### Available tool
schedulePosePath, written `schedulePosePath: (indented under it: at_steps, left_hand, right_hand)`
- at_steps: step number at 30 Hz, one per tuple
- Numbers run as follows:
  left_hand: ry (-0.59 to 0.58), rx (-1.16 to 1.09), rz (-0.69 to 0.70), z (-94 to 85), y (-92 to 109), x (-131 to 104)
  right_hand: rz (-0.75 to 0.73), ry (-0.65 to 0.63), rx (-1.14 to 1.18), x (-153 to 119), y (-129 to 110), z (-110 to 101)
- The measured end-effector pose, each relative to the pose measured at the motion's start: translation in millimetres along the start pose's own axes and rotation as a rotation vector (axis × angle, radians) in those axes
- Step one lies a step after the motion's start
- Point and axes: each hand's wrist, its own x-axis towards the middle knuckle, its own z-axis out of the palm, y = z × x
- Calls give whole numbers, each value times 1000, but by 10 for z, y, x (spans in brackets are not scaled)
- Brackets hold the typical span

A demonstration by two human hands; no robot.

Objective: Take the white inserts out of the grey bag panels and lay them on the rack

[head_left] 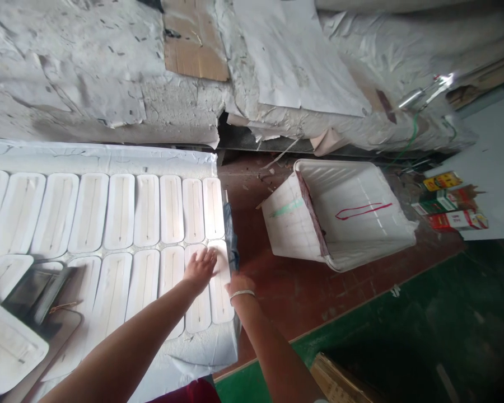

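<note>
Rows of white, rounded oblong panels (121, 211), each with a thin zipper-like line down its middle, lie on a cloth-covered table (201, 352). My left hand (201, 267) rests flat with fingers spread over the last two panels of the near row. Under its fingertips is the upper part of the end panel (220, 294). At the table's right edge, beside that panel, my right hand (240, 284) has its fingers curled in; what they grip, if anything, is hidden. A bangle circles the right wrist. Dark bluish cloth (231, 235) hangs at the table edge just beyond this hand.
On the red floor right of the table stands a white plastic bin (361, 218) with a red cord inside. Loose panels and a dark object (46, 294) lie at left. A paper-covered bench (185, 106) runs along the back. Cartons (457, 218) and a cardboard piece (340, 380) are at right.
</note>
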Motion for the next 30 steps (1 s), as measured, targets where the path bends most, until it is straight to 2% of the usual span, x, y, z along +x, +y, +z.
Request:
schedulePosePath:
  at_steps: [3,6,9,11,13,15,16,18,20,21,22,24,25,27,29,30]
  left_hand:
    - [-17,50,37,97,-32,19]
    - [-36,50,50,155,-96,-24]
    - [-38,11,51,162,-170,-298]
    - [-24,-24,23,166,-248,-638]
    - [11,-74,-12,187,-391,-1078]
    - [118,-184,-45,223,-634,-1603]
    - [215,-260,-76,242,-798,-1893]
    - [466,-381,-233,277,-1215,-2499]
    - [743,-429,-513,300,-1736,-3066]
    - [858,-443,-684,305,-2016,-3303]
    - [924,-496,-868,305,-2292,-3494]
    - [912,-737,-1133,297,-2777,-3723]
    - [862,-865,-1189,289,-2962,-3761]
    - [753,-1055,-1167,267,-3197,-3723]
    - [660,-1133,-1060,225,-3284,-3609]
    - [615,-1157,-1008,195,-3298,-3555]
  right_hand:
    - [-258,211,-43,98,-59,1]
    - [-524,381,-113,333,-20,101]
    - [-562,448,-177,519,69,237]
    - [-553,490,-219,579,123,307]
    - [-547,548,-264,635,163,351]
    - [-540,581,-293,705,182,364]
    - [-535,578,-303,731,180,357]
    - [-478,558,-322,720,135,320]
    - [-385,553,-309,577,-25,269]
    - [-348,558,-273,451,-177,248]
    - [-331,554,-209,294,-393,238]
    - [-365,482,-5,-78,-1022,267]
    - [-402,372,130,-268,-1419,311]
    - [-450,101,409,-602,-2279,463]
    - [-428,23,451,-831,-3049,677]
    - [-392,1,465,-906,-3342,791]
